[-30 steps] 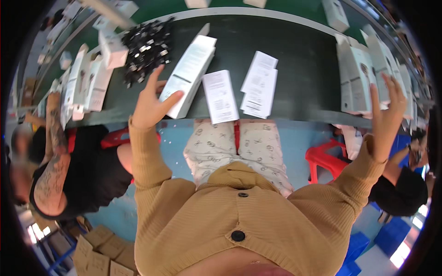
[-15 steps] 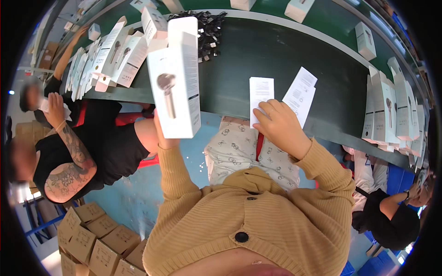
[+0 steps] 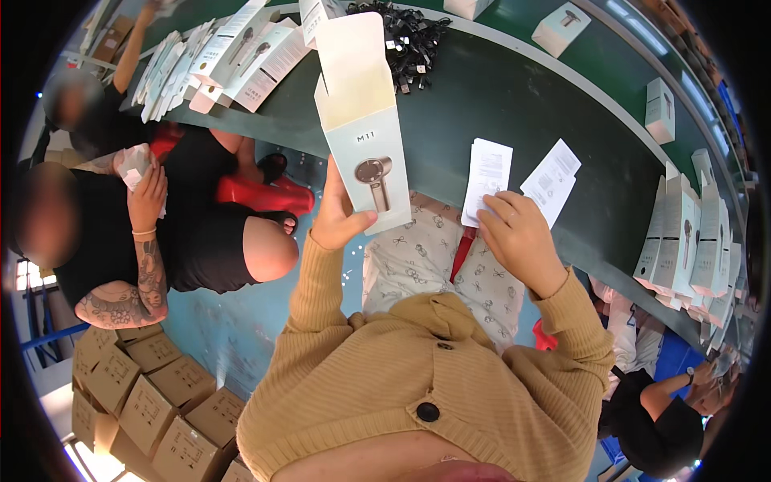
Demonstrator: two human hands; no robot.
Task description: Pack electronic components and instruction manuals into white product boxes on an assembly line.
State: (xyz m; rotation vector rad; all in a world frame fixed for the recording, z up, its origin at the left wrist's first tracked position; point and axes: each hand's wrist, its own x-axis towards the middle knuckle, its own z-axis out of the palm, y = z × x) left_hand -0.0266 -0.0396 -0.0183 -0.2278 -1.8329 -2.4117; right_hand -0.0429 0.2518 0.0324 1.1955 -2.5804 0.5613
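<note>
My left hand (image 3: 340, 214) grips a tall white carton (image 3: 365, 149) near its lower end, with the thumb across the front. A brown handheld device is printed on that face. The carton is tilted, its top flap raised and its mouth open; how much is inside cannot be made out. Near the table's front edge, the fingers of my right hand (image 3: 518, 241) lie spread over the lower part of a small pile of white printed leaflets (image 3: 490, 170). A second group of leaflets (image 3: 554, 178) lies fanned just to the right of it.
Black cables (image 3: 414, 40) are heaped at the table's far side. Opened cartons (image 3: 249, 60) lean at the left, more cartons (image 3: 683, 233) stand at the right. Co-workers sit on both sides. Brown boxes (image 3: 144, 410) are stacked on the floor at lower left.
My left hand has turned and tipped the carton, so its printed front and open mouth show more. My right hand stays at the leaflets. The whole view has shifted somewhat.
</note>
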